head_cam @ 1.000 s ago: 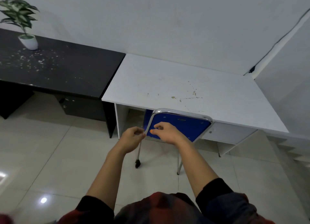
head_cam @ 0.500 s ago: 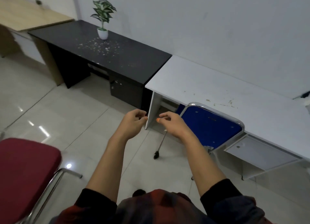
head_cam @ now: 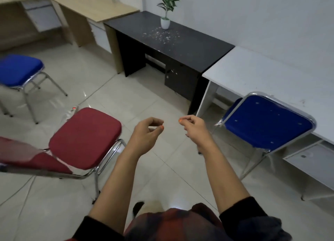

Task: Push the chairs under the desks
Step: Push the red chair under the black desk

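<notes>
pale floor tiles (head_cam: 137,103) fill the room, and three desks line the white wall. we hold both our hands up over the floor, close together but not touching. our left hand (head_cam: 147,134) has its fingers loosely curled, with the thumb near the fingertips, and it holds nothing. our right hand (head_cam: 196,127) is loosely curled too and holds nothing.

just to the right of our right hand is a blue chair (head_cam: 267,123). its seat is tucked under the white desk (head_cam: 271,78) and its blue back faces us. our hand does not touch it.

just to the left of our left hand stands a red chair (head_cam: 85,137), out on the floor and well apart from the desks. farther left past it is a second blue chair (head_cam: 19,70), also out on the floor.

past our hands, farther away, is the black desk (head_cam: 173,43). a small plant in a white pot (head_cam: 166,7) sits on it, with little white bits next to the pot. left of that is the wooden desk (head_cam: 94,5).

a white power strip (head_cam: 72,110) lies on the floor by the red chair.
</notes>
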A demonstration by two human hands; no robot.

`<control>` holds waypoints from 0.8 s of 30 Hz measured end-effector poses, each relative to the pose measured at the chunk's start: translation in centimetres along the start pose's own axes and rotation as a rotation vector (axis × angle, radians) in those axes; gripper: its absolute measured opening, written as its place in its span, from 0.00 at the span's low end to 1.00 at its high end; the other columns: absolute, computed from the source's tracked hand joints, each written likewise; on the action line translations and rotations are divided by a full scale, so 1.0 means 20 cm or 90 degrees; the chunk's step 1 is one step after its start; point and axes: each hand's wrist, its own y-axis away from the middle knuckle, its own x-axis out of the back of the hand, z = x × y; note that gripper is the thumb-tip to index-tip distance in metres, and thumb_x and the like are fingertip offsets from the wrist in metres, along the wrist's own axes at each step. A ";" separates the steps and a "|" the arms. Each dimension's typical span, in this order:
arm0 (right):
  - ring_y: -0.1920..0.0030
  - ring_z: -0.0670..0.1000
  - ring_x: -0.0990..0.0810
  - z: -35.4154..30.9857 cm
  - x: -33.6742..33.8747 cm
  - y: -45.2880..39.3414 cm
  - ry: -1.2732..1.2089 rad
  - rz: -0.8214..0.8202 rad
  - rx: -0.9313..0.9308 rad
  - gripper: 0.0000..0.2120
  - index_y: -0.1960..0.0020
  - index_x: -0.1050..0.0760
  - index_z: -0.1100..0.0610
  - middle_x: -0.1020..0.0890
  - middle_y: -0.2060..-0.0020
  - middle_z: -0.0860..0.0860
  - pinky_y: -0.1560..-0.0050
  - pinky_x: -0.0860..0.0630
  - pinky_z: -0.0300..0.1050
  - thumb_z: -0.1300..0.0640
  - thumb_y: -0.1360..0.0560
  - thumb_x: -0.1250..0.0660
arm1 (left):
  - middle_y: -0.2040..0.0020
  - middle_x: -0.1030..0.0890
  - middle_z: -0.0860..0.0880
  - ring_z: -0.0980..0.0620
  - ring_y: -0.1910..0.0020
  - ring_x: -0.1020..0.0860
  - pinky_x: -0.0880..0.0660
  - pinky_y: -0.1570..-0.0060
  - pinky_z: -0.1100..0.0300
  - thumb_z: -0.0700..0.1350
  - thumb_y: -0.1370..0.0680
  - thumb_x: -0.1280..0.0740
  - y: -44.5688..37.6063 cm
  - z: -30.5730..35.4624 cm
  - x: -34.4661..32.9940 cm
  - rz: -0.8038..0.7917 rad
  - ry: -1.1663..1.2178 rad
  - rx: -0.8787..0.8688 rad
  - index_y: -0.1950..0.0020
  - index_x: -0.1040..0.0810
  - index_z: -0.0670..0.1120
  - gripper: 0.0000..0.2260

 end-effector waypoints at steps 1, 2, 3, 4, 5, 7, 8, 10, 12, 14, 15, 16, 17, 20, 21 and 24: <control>0.52 0.45 0.23 -0.02 -0.04 0.02 0.002 -0.004 0.007 0.05 0.47 0.20 0.53 0.21 0.53 0.47 0.51 0.26 0.42 0.55 0.21 0.32 | 0.45 0.18 0.54 0.61 0.55 0.21 0.26 0.60 0.65 0.45 0.19 0.34 0.02 -0.01 0.05 0.003 0.001 -0.005 0.40 0.19 0.48 0.09; 0.52 0.45 0.23 -0.03 -0.06 0.03 0.003 -0.004 0.010 0.04 0.48 0.20 0.53 0.21 0.54 0.47 0.52 0.27 0.42 0.54 0.21 0.32 | 0.45 0.19 0.54 0.60 0.54 0.21 0.26 0.59 0.65 0.45 0.19 0.34 0.02 -0.01 0.07 0.002 0.001 -0.008 0.40 0.19 0.48 0.09; 0.52 0.46 0.23 -0.05 -0.09 0.05 0.004 0.002 0.017 0.05 0.47 0.19 0.53 0.21 0.54 0.47 0.52 0.27 0.42 0.54 0.21 0.32 | 0.45 0.19 0.55 0.60 0.53 0.21 0.26 0.59 0.64 0.45 0.19 0.34 0.03 -0.02 0.12 0.001 0.004 -0.016 0.40 0.19 0.48 0.09; 0.52 0.46 0.23 -0.07 -0.11 0.06 0.009 0.007 0.022 0.06 0.47 0.19 0.53 0.21 0.53 0.47 0.52 0.27 0.42 0.54 0.21 0.32 | 0.45 0.19 0.55 0.60 0.53 0.21 0.27 0.59 0.64 0.45 0.19 0.34 0.03 -0.02 0.14 -0.001 0.007 -0.023 0.40 0.19 0.48 0.09; 0.51 0.45 0.24 -0.08 -0.15 0.09 0.015 0.016 0.030 0.06 0.46 0.20 0.54 0.21 0.53 0.47 0.51 0.27 0.42 0.54 0.20 0.33 | 0.45 0.19 0.56 0.60 0.54 0.21 0.28 0.60 0.64 0.45 0.19 0.34 0.03 -0.03 0.19 -0.004 0.011 -0.035 0.39 0.19 0.48 0.09; 0.52 0.45 0.24 -0.12 -0.23 0.13 0.012 0.038 0.036 0.07 0.45 0.20 0.54 0.21 0.53 0.47 0.50 0.27 0.43 0.54 0.20 0.34 | 0.44 0.19 0.56 0.60 0.53 0.21 0.29 0.59 0.65 0.45 0.19 0.34 0.05 -0.05 0.27 -0.016 0.009 -0.051 0.39 0.20 0.48 0.10; 0.52 0.45 0.24 -0.13 -0.29 0.16 0.005 0.055 0.035 0.06 0.46 0.20 0.54 0.21 0.53 0.47 0.49 0.26 0.44 0.54 0.20 0.34 | 0.43 0.19 0.56 0.59 0.52 0.21 0.29 0.59 0.66 0.45 0.19 0.34 0.06 -0.08 0.34 -0.029 0.004 -0.056 0.38 0.20 0.48 0.10; 0.52 0.46 0.23 -0.15 -0.44 0.21 -0.006 0.082 0.020 0.06 0.47 0.20 0.55 0.20 0.54 0.47 0.47 0.24 0.46 0.54 0.20 0.34 | 0.44 0.20 0.57 0.61 0.53 0.20 0.29 0.59 0.67 0.46 0.19 0.33 0.12 -0.13 0.47 -0.053 -0.011 -0.060 0.39 0.20 0.49 0.10; 0.52 0.47 0.23 -0.18 -0.65 0.27 -0.014 0.075 0.011 0.07 0.47 0.20 0.56 0.20 0.54 0.47 0.48 0.24 0.45 0.54 0.20 0.34 | 0.46 0.19 0.58 0.64 0.57 0.21 0.27 0.57 0.65 0.46 0.19 0.33 0.17 -0.20 0.66 -0.054 -0.018 -0.060 0.40 0.19 0.51 0.09; 0.53 0.45 0.23 -0.22 -0.85 0.32 -0.011 0.030 0.020 0.08 0.46 0.20 0.57 0.20 0.54 0.46 0.52 0.25 0.42 0.55 0.21 0.33 | 0.48 0.18 0.57 0.61 0.56 0.21 0.24 0.52 0.61 0.47 0.20 0.33 0.20 -0.28 0.85 -0.027 -0.017 -0.051 0.40 0.19 0.51 0.09; 0.54 0.45 0.23 -0.24 -0.99 0.36 -0.011 0.006 0.026 0.07 0.45 0.20 0.57 0.20 0.55 0.46 0.54 0.26 0.41 0.56 0.21 0.33 | 0.48 0.18 0.56 0.58 0.54 0.20 0.24 0.50 0.60 0.46 0.20 0.33 0.22 -0.33 0.97 -0.011 -0.024 -0.049 0.40 0.19 0.50 0.09; 0.54 0.44 0.24 -0.25 -1.08 0.38 -0.010 -0.013 0.030 0.07 0.45 0.20 0.57 0.20 0.55 0.47 0.55 0.27 0.40 0.56 0.21 0.33 | 0.48 0.18 0.55 0.57 0.53 0.20 0.24 0.49 0.60 0.45 0.20 0.32 0.23 -0.37 1.06 0.000 -0.034 -0.051 0.40 0.19 0.49 0.10; 0.54 0.44 0.23 -0.26 -1.16 0.41 -0.010 -0.033 0.033 0.06 0.45 0.20 0.56 0.20 0.55 0.47 0.54 0.27 0.40 0.57 0.21 0.32 | 0.48 0.18 0.55 0.57 0.52 0.20 0.24 0.49 0.60 0.45 0.20 0.32 0.24 -0.41 1.13 0.008 -0.040 -0.047 0.40 0.19 0.48 0.09; 0.54 0.42 0.23 -0.26 -1.35 0.48 0.002 -0.073 0.020 0.06 0.45 0.20 0.54 0.20 0.54 0.47 0.53 0.27 0.41 0.56 0.21 0.32 | 0.51 0.18 0.58 0.61 0.56 0.21 0.25 0.52 0.61 0.44 0.21 0.32 0.29 -0.50 1.31 0.028 -0.026 -0.038 0.45 0.19 0.51 0.06; 0.54 0.42 0.23 -0.25 -1.38 0.49 0.006 -0.076 0.012 0.06 0.45 0.20 0.54 0.20 0.54 0.47 0.53 0.27 0.41 0.55 0.21 0.32 | 0.51 0.19 0.59 0.61 0.57 0.21 0.26 0.52 0.61 0.44 0.21 0.32 0.30 -0.53 1.35 0.029 -0.023 -0.033 0.46 0.19 0.53 0.06; 0.54 0.43 0.24 -0.24 -1.43 0.52 0.015 -0.073 0.000 0.06 0.45 0.21 0.54 0.21 0.54 0.47 0.54 0.27 0.41 0.56 0.21 0.32 | 0.49 0.19 0.58 0.57 0.50 0.20 0.24 0.46 0.57 0.46 0.20 0.33 0.31 -0.61 1.43 0.021 -0.016 -0.010 0.43 0.19 0.52 0.07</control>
